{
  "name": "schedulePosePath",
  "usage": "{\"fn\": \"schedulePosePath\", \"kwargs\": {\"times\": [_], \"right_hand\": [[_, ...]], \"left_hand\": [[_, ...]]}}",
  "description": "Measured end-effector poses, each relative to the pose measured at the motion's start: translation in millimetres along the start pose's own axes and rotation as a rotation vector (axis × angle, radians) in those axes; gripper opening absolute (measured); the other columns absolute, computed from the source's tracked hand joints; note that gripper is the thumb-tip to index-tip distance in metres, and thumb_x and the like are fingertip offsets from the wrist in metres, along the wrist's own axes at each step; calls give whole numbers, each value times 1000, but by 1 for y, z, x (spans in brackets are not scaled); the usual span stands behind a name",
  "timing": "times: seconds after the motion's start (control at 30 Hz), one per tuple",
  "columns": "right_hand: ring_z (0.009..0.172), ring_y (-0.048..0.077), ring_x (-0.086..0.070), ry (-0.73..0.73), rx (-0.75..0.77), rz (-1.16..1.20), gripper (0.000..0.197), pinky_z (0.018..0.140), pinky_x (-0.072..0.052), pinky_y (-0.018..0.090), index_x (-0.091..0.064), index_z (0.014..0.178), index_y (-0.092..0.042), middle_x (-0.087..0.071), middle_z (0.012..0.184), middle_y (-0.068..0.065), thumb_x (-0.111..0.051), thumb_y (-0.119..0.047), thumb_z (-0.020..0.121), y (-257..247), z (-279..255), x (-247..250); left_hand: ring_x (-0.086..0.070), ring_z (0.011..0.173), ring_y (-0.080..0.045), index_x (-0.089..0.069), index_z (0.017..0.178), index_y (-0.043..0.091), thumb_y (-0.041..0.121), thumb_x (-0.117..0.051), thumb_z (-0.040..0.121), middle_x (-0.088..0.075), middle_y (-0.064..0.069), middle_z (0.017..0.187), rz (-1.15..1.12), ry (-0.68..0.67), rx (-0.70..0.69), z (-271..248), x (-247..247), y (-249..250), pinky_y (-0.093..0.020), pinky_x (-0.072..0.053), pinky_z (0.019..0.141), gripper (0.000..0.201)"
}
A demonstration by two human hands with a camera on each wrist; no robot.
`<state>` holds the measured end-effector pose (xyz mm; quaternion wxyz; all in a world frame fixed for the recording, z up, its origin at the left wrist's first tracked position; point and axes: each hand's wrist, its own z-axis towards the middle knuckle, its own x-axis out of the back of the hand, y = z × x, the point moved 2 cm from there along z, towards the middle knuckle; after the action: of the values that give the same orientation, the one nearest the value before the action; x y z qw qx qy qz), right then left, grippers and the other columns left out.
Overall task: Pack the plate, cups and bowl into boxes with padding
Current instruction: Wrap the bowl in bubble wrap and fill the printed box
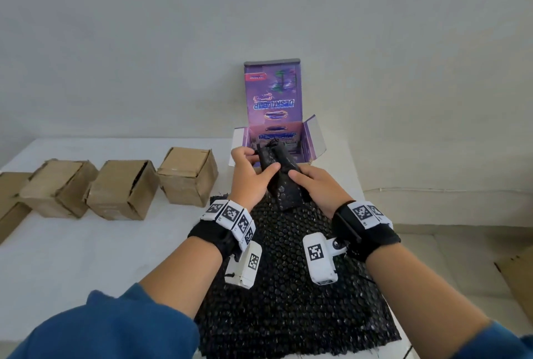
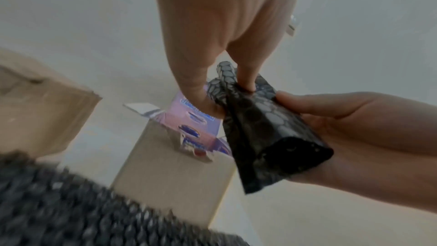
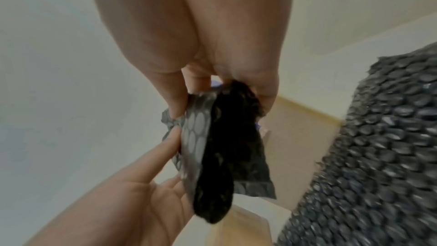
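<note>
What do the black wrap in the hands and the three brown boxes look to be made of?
Black wrap: plastic bubble wrap, slightly glossy; round raised bubbles show, as on the larger sheet below. Brown boxes: plain matt cardboard, probably corrugated; creased flaps and worn edges.

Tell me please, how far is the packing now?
Three brown cardboard boxes stand with flaps down, maybe packed; contents unseen. Both hands, left hand and right hand, hold a small black bubble-wrap piece before the open purple box. Left: padding and closing it.
</note>
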<state>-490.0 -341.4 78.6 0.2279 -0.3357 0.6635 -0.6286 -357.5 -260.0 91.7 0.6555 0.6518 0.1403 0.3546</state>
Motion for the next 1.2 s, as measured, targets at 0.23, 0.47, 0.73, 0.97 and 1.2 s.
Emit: {"fn": "schedulePosePath", "kwargs": {"times": [0.23, 0.47, 0.73, 0.97, 1.2], "right_hand": [[65, -1, -61, 147, 119, 7, 20, 70, -50, 16, -62, 102, 0, -64, 80, 4, -65, 2, 83, -32, 63, 8], [58, 5, -54, 345, 139, -110, 26, 63, -46, 16, -58, 72, -20, -59, 67, 0, -75, -1, 74, -37, 129, 19], [103, 26, -50, 504, 52, -804, 37, 91, -38, 26, -63, 118, -18, -53, 114, 12, -68, -29, 83, -16, 155, 57], [103, 34, -60, 310, -234, -660, 77, 87, -45, 33, -16, 146, -17, -60, 117, 20, -64, -23, 86, 21, 161, 72], [93, 33, -62, 338, -207, -535, 68, 81, -47, 32, -22, 137, -16, -63, 106, 18, -64, -19, 84, 30, 161, 72]], "left_hand": [[-56, 105, -8, -47, 131, 14, 17, -61, 91, -57, 2, 119, 22, -296, -101, 65, 16, 6, -10, -46, 83, 42], [-63, 102, -15, -60, 118, 15, 6, -73, 79, -67, -5, 110, -35, -531, -81, 144, 0, -9, -31, -50, 95, 42], [-38, 112, -25, -65, 117, 16, 40, -71, 79, -49, -4, 115, 804, -383, -370, 204, -36, -20, -29, -30, 95, 45], [-55, 101, -33, -61, 109, 2, 33, -66, 86, -49, -14, 114, 1062, -682, -295, 221, -78, -28, -40, -48, 84, 39], [-60, 95, -35, -42, 116, 1, 15, -73, 78, -61, -19, 103, 1001, -638, -320, 226, -101, -22, -36, -43, 67, 51]]}}
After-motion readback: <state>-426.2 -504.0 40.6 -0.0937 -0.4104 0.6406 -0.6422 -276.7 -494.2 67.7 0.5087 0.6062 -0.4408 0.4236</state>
